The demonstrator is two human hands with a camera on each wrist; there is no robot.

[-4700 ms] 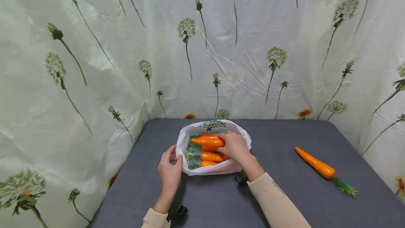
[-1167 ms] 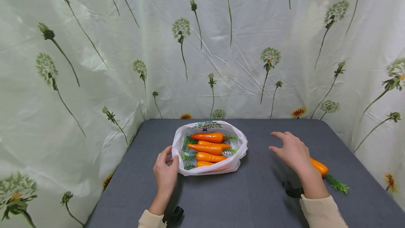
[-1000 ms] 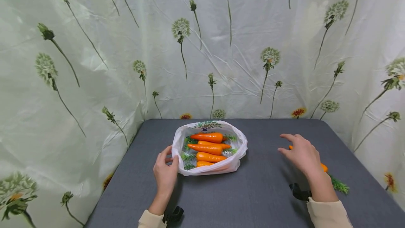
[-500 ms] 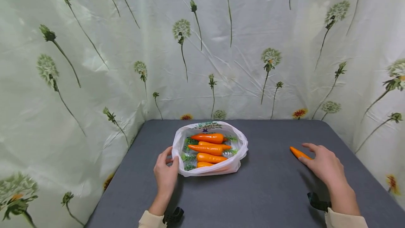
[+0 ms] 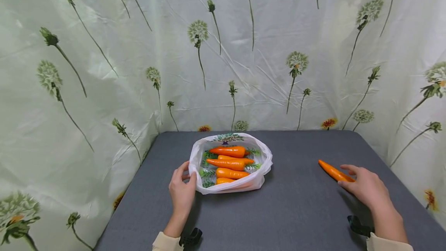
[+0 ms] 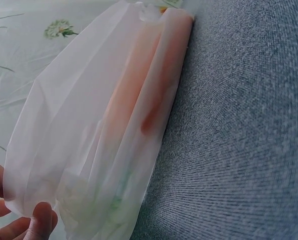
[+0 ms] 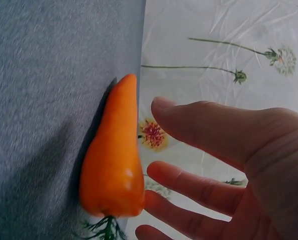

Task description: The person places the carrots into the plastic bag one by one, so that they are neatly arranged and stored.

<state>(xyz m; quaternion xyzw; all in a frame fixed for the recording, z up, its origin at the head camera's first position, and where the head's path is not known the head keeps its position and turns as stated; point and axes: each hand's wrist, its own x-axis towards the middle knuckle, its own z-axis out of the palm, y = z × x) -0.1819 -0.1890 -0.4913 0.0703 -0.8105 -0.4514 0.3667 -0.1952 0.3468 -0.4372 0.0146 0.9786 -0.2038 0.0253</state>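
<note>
The person's right hand (image 5: pixel 366 189) is arriving at the loose carrot (image 5: pixel 332 171) near the right edge of the table (image 5: pixel 296 220), having crossed over from the bag (image 5: pixel 261 177) in the last few seconds; a moment ago it was hovering short of the carrot, and now its fingers (image 7: pixel 199 190) are spread apart and straight, reaching along the carrot's thick end without yet closing round it. The wrist view is showing the fingertips just beside the orange skin, though whether they are touching it cannot be told. Judging from this, the carrots (image 5: pixel 230 162) already lying in the bag are staying put, and this last loose one is the piece now being reached for, so the gathering looks nearly finished. The left hand (image 5: pixel 182 191) is keeping its place at the left side of the bag, fingers curled onto the thin white plastic and pinching its rim open, as it has been all along. The table is covered in plain grey cloth, with the bag sitting toward the far middle. A pale green curtain (image 5: pixel 104 69) printed with dandelions and long stems is hanging round the back, left and right sides.
</note>
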